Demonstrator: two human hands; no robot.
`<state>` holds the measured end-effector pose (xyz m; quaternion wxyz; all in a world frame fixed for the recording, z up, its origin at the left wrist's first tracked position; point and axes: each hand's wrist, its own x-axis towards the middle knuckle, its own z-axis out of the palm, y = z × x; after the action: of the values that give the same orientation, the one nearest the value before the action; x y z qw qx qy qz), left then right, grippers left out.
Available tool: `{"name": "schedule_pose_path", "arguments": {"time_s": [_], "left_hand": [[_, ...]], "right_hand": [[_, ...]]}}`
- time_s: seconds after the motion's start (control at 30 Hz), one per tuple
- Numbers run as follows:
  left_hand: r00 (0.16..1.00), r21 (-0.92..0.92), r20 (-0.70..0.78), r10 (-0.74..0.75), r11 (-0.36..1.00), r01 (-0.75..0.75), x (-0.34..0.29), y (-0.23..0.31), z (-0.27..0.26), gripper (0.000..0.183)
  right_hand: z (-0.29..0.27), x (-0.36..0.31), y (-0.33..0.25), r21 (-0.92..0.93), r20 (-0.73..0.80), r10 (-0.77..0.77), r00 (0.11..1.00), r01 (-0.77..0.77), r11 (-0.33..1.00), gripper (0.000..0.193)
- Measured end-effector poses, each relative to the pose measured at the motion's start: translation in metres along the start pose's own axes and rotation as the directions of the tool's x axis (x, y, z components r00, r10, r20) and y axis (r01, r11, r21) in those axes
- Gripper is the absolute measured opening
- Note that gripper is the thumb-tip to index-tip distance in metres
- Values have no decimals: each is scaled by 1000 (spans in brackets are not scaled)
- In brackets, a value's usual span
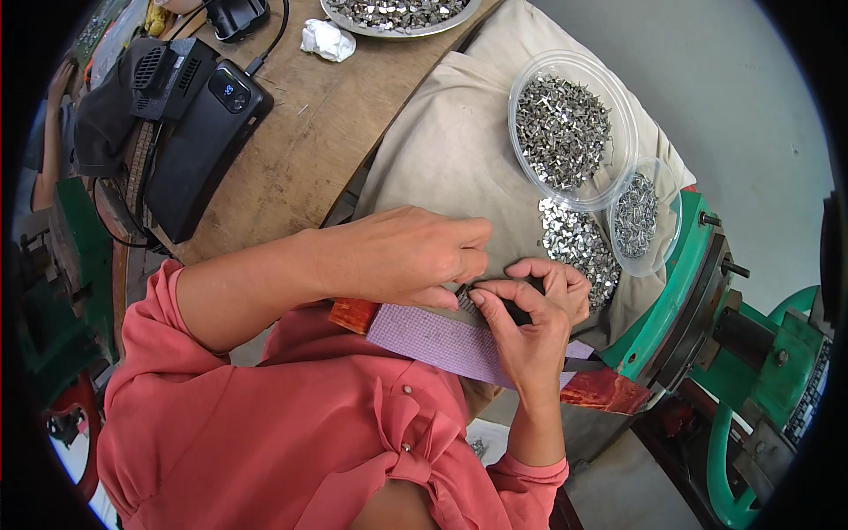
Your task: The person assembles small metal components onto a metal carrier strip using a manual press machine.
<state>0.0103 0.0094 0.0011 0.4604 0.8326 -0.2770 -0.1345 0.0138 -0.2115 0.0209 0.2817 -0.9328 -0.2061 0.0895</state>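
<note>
My left hand is closed with its fingers curled, close above the cloth; whatever lies in its fingertips is too small to make out. Facing it, my right hand pinches thumb and forefinger at a small dark metal piece between the two hands. Something dark shows in the right palm, mostly covered by the fingers. Just beyond my right hand, a loose heap of shiny small metal pieces lies on the beige cloth. Under my wrists runs a lilac textured strip.
A clear round tub of metal pieces and a smaller clear tub of thin pins stand on the cloth. Green machinery borders the right. On the wooden table are a black power bank, crumpled white tissue and a metal dish.
</note>
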Motion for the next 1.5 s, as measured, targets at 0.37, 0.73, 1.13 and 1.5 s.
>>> {"name": "schedule_pose_path", "arguments": {"time_s": [0.37, 0.73, 1.13, 1.5], "left_hand": [[1000, 10, 19, -15, 1000, 14, -1, 1, 0, 32], [1000, 26, 22, -9, 1000, 8, -1, 0, -1, 33], [1000, 23, 5, 8, 1000, -8, -2, -1, 2, 32], [1000, 53, -16, 12, 999, -12, 0, 0, 1, 30]], "right_hand": [[-3, 3, -2, -17, 35, 1, 999, 0, 1000, 14], [-10, 1, 3, -1, 61, 14, 998, -14, 1000, 14], [-11, 3, 0, -24, 70, -2, 998, 4, 1000, 13], [-16, 1, 6, -19, 70, -6, 998, 8, 1000, 14]]}}
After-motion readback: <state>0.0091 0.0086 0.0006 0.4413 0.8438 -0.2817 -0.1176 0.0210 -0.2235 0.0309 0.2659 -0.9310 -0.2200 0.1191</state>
